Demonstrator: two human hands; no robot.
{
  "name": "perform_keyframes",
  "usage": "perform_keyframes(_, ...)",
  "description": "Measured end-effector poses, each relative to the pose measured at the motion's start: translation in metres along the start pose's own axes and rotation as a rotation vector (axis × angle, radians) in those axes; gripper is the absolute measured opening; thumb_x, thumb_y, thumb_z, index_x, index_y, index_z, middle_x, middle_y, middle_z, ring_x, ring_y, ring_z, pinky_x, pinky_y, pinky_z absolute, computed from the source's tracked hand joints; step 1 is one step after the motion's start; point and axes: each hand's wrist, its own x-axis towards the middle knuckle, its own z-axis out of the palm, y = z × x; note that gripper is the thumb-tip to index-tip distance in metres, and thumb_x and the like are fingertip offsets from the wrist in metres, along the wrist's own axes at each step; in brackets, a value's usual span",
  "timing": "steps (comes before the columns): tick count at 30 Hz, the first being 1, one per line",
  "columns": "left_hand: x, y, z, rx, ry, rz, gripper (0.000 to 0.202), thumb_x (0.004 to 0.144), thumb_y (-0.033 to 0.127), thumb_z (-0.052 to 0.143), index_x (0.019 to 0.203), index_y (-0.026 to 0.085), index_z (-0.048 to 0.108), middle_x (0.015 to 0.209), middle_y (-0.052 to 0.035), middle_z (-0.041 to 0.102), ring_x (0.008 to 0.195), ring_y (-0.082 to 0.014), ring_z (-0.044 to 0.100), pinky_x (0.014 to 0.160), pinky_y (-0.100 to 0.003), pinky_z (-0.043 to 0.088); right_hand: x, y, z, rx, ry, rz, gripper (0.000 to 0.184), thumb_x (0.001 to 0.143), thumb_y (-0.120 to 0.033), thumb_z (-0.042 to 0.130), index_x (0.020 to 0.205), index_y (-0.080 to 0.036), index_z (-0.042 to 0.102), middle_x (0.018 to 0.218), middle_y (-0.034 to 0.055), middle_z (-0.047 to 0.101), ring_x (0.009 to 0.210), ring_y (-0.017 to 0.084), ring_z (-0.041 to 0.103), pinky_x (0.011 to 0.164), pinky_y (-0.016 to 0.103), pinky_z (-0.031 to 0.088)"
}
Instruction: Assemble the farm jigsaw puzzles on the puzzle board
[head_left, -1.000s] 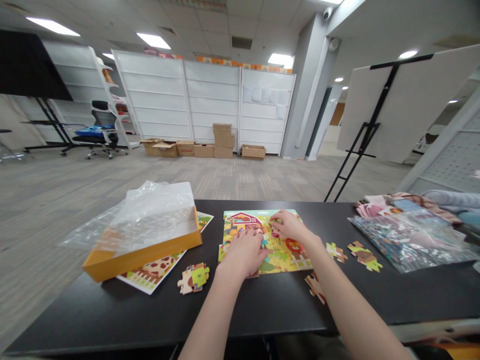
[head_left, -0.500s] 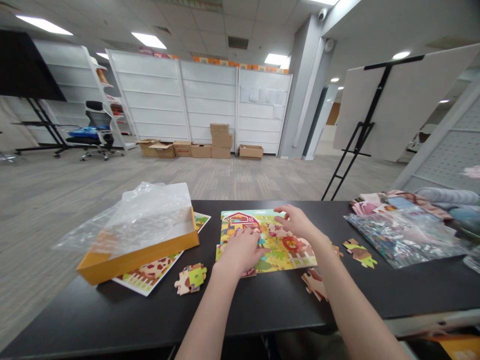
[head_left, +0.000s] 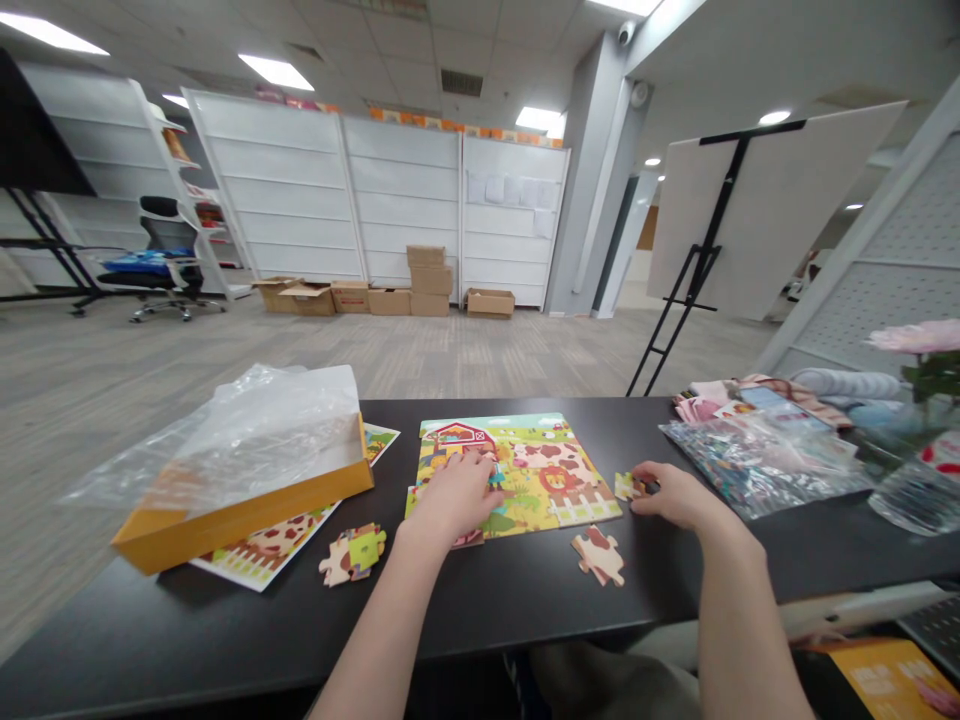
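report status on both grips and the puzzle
Left grip resting on farm puzzle, hiding part. Right grip at loose piece by puzzle's right edge, hold unclear. Yellow box off left, apart from puzzle.

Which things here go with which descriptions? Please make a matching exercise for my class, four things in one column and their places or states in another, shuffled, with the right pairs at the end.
Things
1. Left hand
2. Right hand
3. Orange box
4. Pink flower

Places or states
A. Near the right edge of the picture
B. Fingers at a loose piece to the right of the puzzle
C. Has crumpled clear plastic in it
D. Spread over the puzzle

Right pairs: 1-D, 2-B, 3-C, 4-A
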Motion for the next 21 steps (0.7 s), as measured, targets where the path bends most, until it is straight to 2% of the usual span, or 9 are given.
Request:
perform_keyframes(3, 0.000, -0.001, 0.001, 0.015, -0.001, 0.001, 0.038, 0.091, 0.049, 0.056, 0.110, 0.018, 0.064, 0.129, -0.0162, 0.062, 0.123, -0.0343, 0.056, 0.103, -0.046, 0.043, -0.001, -0.002, 0.000, 0.005, -0.023, 0.033, 0.046, 0.059, -0.017, 0.076, 0.105, -0.019, 0.073, 0.104, 0.0097, 0.075, 0.086, 0.023, 0.070, 0.069, 0.027, 0.048)
perform_keyframes(7, -0.001, -0.004, 0.004, -0.002, 0.020, 0.024, 0.036, 0.092, 0.050, 0.054, 0.109, 0.020, 0.065, 0.128, -0.0145, 0.063, 0.121, -0.0331, 0.056, 0.102, -0.046, 0.044, 0.000, -0.002, -0.002, 0.053, -0.087, 0.050, 0.045, 0.062, -0.014, 0.071, 0.107, -0.015, 0.071, 0.094, 0.0078, 0.074, 0.077, 0.020, 0.068, 0.064, 0.026, 0.046)
perform_keyframes(12, 0.000, -0.010, 0.008, -0.028, 0.043, 0.048, 0.035, 0.091, 0.048, 0.057, 0.111, 0.021, 0.065, 0.131, -0.0137, 0.062, 0.124, -0.0326, 0.055, 0.104, -0.045, 0.042, 0.002, 0.005, 0.001, 0.094, -0.060, 0.029, 0.027, 0.060, -0.019, 0.075, 0.087, -0.016, 0.073, 0.090, 0.0088, 0.073, 0.076, 0.021, 0.067, 0.065, 0.027, 0.046)
perform_keyframes(16, 0.000, -0.011, 0.008, -0.016, 0.013, 0.054, 0.036, 0.091, 0.045, 0.056, 0.114, 0.019, 0.065, 0.131, -0.0145, 0.061, 0.124, -0.0329, 0.055, 0.104, -0.045, 0.042, 0.003, 0.011, 0.003, 0.164, -0.001, 0.017, 0.030, 0.055, -0.022, 0.079, 0.082, -0.019, 0.067, 0.085, 0.0070, 0.071, 0.076, 0.021, 0.066, 0.066, 0.027, 0.046)
perform_keyframes(19, -0.001, -0.011, 0.005, -0.016, -0.001, 0.061, 0.038, 0.091, 0.044, 0.057, 0.117, 0.018, 0.065, 0.127, -0.0137, 0.063, 0.121, -0.0322, 0.056, 0.102, -0.044, 0.044, -0.001, 0.011, -0.002, 0.300, 0.032, -0.020, 0.031, 0.056, -0.032, 0.080, 0.076, -0.021, 0.059, 0.078, 0.0047, 0.070, 0.071, 0.020, 0.064, 0.062, 0.028, 0.045)
perform_keyframes(21, -0.002, -0.011, 0.004, -0.021, 0.001, 0.060, 0.038, 0.091, 0.043, 0.057, 0.117, 0.018, 0.065, 0.127, -0.0143, 0.063, 0.120, -0.0323, 0.057, 0.101, -0.044, 0.045, -0.007, 0.007, -0.008, 0.439, -0.025, -0.060, 0.036, 0.060, -0.045, 0.079, 0.074, -0.022, 0.054, 0.070, 0.0039, 0.069, 0.066, 0.020, 0.063, 0.058, 0.028, 0.043)
